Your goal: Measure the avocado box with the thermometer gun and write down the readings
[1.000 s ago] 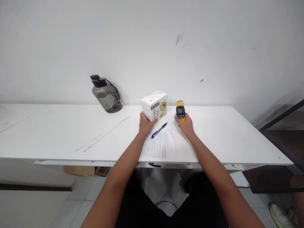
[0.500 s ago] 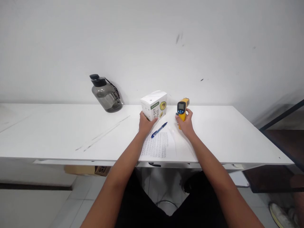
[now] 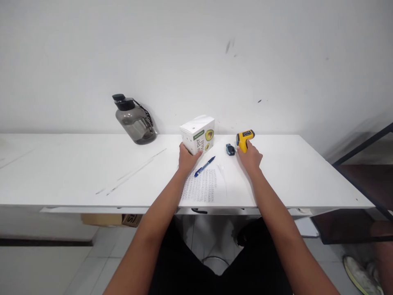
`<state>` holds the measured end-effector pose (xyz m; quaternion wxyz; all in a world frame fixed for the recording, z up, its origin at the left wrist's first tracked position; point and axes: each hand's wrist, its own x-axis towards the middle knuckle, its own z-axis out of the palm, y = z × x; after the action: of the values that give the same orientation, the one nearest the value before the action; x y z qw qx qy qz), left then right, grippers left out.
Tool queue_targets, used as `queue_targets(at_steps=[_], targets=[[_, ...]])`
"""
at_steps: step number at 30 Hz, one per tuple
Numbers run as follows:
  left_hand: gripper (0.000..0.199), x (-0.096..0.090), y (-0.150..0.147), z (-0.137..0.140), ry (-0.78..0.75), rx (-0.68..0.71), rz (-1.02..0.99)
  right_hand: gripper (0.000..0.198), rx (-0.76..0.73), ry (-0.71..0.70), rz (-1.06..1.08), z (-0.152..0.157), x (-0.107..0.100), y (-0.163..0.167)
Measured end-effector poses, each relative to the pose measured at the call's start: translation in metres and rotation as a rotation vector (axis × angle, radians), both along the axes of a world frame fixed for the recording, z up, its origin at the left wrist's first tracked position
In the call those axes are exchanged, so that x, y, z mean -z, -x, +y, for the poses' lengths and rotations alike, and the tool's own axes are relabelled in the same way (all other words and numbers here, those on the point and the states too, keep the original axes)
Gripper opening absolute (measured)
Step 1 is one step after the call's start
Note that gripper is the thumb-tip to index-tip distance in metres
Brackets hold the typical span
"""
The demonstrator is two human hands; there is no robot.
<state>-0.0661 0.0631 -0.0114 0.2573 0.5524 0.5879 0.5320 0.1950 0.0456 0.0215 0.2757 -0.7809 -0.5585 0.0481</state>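
My left hand [image 3: 188,159] is closed around the lower front of a white box [image 3: 196,133] with avocado pictures on its side. The box stands upright near the wall. My right hand [image 3: 250,157] grips a yellow infrared thermometer [image 3: 243,141] by its handle, its body turned sideways over the table. Just left of that hand lies a small dark watch [image 3: 230,150] with a bluish band. A blue pen [image 3: 204,166] rests slantwise between my hands, at the top of a sheet of written paper [image 3: 199,186].
A grey translucent water bottle [image 3: 135,123] with a black lid stands tilted-looking at the left, by the wall. All of this is on a white table [image 3: 76,172]. Below it are a cardboard box [image 3: 101,220] and, at the right, a person's shoe [image 3: 359,272].
My right hand has turned the thermometer from upright, screen facing me, to lying sideways, and shifted slightly right. The watch is now uncovered. My left hand stays on the box.
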Motion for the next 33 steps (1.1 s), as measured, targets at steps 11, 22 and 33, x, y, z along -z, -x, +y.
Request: queue_targets(at_steps=[11, 22, 33], targets=[[0.078, -0.0026, -0.0007, -0.0026, 0.005, 0.021, -0.011, 0.058, 0.01, 0.134, -0.038, 0.0041, 0.0055, -0.005], [0.078, -0.0033, -0.0009, -0.0027, 0.02, 0.013, -0.006, 0.059, -0.009, 0.222, -0.053, 0.0051, 0.0047, -0.0059], [0.078, -0.0047, -0.0018, -0.0035, 0.021, 0.019, -0.014, 0.05, 0.006, 0.208, -0.176, 0.0027, 0.0068, -0.004]])
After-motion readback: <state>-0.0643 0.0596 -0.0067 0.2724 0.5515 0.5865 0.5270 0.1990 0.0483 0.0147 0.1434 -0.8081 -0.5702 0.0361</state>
